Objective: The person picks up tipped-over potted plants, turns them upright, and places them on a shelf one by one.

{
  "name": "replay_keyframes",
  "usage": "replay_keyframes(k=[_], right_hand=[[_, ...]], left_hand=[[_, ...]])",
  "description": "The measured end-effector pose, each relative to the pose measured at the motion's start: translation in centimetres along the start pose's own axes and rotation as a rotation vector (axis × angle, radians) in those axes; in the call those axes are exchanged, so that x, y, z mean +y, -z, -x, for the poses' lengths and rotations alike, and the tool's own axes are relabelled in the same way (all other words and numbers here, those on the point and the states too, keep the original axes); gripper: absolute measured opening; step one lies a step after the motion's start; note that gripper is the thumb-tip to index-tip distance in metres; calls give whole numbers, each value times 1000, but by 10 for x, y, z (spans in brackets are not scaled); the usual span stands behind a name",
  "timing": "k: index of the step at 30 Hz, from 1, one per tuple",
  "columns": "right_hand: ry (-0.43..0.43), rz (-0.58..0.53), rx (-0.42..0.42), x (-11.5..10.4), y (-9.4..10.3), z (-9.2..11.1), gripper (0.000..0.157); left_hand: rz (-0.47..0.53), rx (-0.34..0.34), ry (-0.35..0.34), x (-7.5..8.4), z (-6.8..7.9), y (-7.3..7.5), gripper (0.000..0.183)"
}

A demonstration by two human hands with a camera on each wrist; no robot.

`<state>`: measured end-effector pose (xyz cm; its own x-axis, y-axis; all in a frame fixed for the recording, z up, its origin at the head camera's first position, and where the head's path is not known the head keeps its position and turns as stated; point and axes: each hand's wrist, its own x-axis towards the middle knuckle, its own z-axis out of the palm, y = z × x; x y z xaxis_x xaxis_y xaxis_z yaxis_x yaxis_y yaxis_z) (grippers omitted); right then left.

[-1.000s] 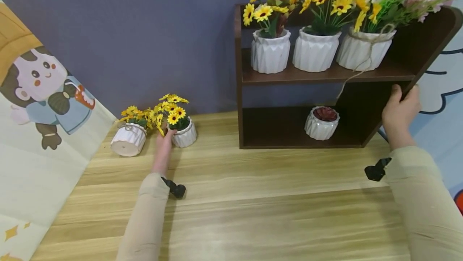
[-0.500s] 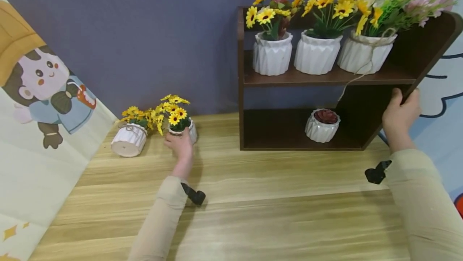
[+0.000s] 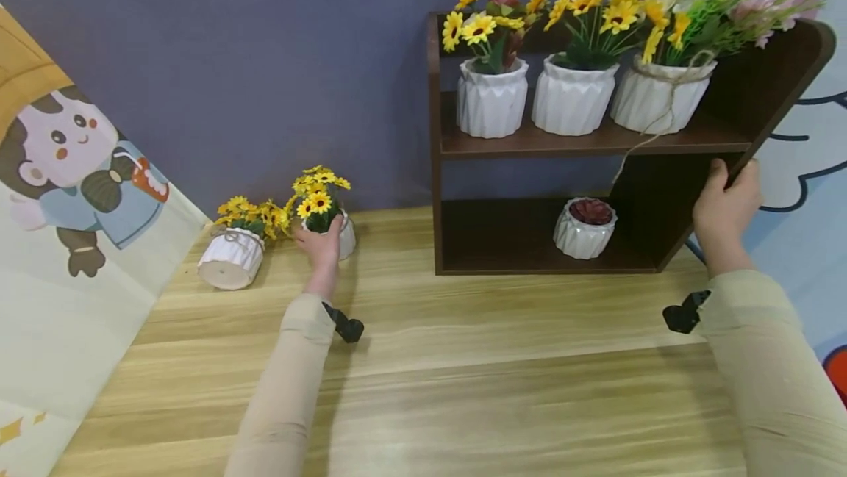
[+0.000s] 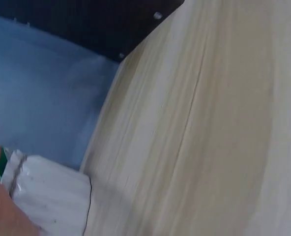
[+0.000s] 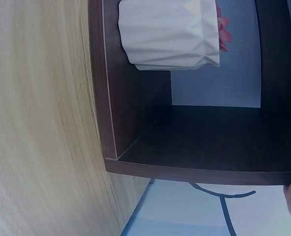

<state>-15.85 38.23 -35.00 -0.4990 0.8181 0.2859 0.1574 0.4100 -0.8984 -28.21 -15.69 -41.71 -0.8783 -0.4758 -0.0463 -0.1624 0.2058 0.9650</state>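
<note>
My left hand (image 3: 322, 248) holds a white fluted flower pot (image 3: 347, 234) of yellow artificial daisies (image 3: 320, 198), its thumb near the rim. The hand hides much of this pot; in the left wrist view the pot's side (image 4: 54, 191) shows beside the fingers. Farther left, a second white pot (image 3: 231, 258) with yellow flowers leans over, its underside facing me and twine round its neck. On the right, my right hand (image 3: 726, 212) grips the edge of a dark brown two-tier shelf (image 3: 592, 145) by its side panel, thumb on the inner face.
Three white pots of mixed flowers, one a twine-tied pot (image 3: 664, 98), stand on the upper tier. A small pot with a red succulent (image 3: 585, 228) sits on the lower tier. The wooden tabletop (image 3: 503, 345) meets a grey-blue wall (image 3: 265, 80) behind.
My left hand has shifted from the pot's left side round to its front, with the thumb now by the rim. The flowers stand more upright. My right hand keeps its grip on the shelf.
</note>
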Motion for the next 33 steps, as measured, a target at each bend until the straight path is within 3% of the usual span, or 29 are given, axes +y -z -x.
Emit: replay_keyframes(k=[3,12,21,33], right_hand=[[5,-4,0,-1,-1,0,18],[5,0,-1,-2,-4,2,27],[10,6,-6,1,-3,1,30],[-1,-12,-8,2,-3,-2,31]], left_hand=[[-15,-35,-8,-4,-5,4,110],[-43,48,-132,-7,-6,8,105],[-143,37,-192,-17,-8,16,97],[-125,-21,-234,-22,9,27,94]])
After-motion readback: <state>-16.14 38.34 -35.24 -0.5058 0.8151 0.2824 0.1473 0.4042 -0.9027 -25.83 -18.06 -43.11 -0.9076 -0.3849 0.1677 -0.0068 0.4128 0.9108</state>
